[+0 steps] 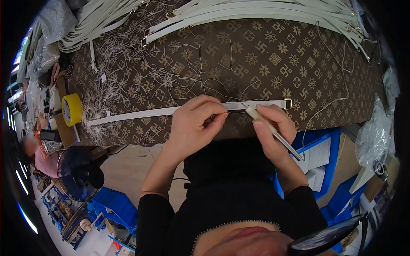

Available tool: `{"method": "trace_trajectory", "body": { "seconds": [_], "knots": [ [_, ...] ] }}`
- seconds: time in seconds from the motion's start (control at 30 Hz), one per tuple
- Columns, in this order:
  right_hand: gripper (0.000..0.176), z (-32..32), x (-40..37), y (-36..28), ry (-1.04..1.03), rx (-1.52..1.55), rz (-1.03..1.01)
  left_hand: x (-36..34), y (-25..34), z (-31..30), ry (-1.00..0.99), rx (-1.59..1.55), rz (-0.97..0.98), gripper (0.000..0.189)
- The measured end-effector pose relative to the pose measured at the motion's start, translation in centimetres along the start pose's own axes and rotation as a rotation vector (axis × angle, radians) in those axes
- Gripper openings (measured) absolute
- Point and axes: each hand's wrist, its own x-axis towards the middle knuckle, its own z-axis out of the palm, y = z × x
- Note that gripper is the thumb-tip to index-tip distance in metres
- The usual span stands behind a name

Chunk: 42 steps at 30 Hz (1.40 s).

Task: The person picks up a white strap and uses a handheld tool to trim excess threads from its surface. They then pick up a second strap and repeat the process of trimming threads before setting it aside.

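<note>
A narrow white belt point(145, 114) with a metal buckle point(288, 103) at its right end lies across the patterned cloth in front of me. My left hand point(194, 123) covers its middle, with thumb and forefinger pinched together at the strap's near edge. In my right hand point(276, 130) is a pen-shaped tool point(276, 134) with a pale front part, a metal rear and a cord. Its thin tip points up and left, right over the belt, a short way from my left fingertips. Loose pale threads point(205, 83) curl close by.
More white belts point(252, 15) lie heaped along the far side of the brown cloth point(290, 64). Tangled thread ends point(111, 85) cover its left part, beside a yellow tape roll point(71, 110). The tool's cord point(320, 110) runs right. Below stand a fan point(79, 174) and blue crates point(113, 207).
</note>
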Motion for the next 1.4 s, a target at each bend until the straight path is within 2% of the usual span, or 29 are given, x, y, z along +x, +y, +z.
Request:
{"method": "trace_trajectory", "body": {
  "seconds": [0.03, 0.1, 0.23, 0.3, 0.5, 0.63, 0.7, 0.8, 1.2, 1.4],
  "knots": [
    [0.027, 0.2, -0.3, -0.1, -0.014, -0.025, 0.003, 0.0, 0.0, 0.0, 0.001, 0.000, 0.001, 0.010],
    [0.028, 0.2, -0.9, 0.2, -0.047, -0.084, -0.004, 0.1, 0.2, 0.2, 0.044, 0.181, 0.161, 0.013],
    [0.027, 0.3, -1.0, 0.6, -0.039, -0.158, -0.077, -0.1, 0.6, 0.5, 0.072, 0.236, 0.148, 0.014],
    [0.027, 0.5, -1.2, 0.5, -0.039, -0.115, 0.017, -0.1, 0.7, 0.5, 0.071, 0.261, 0.168, 0.013],
    [0.023, 0.4, -0.9, 0.2, -0.064, -0.084, 0.109, -0.1, 0.5, 0.4, 0.075, 0.277, 0.195, 0.014],
    [0.024, 0.3, -0.3, 0.3, -0.037, -0.065, 0.097, -0.1, 0.4, 0.4, 0.085, 0.261, 0.203, 0.015],
    [0.020, -0.1, 0.1, -0.6, -0.049, 0.080, 0.329, -0.1, 0.3, 0.5, 0.092, 0.272, 0.215, 0.016],
    [0.017, -0.1, 0.3, -0.1, -0.012, 0.098, 0.377, -0.1, 0.2, 0.6, 0.108, 0.277, 0.210, 0.017],
    [0.013, 0.6, 0.7, 0.1, 0.005, 0.009, 0.349, 0.2, -0.3, 0.7, 0.138, 0.240, 0.185, 0.017],
    [0.010, 0.3, 0.7, 0.3, -0.060, 0.002, 0.328, 0.9, 0.3, 0.1, 0.061, 0.193, 0.069, 0.013]
  ]
}}
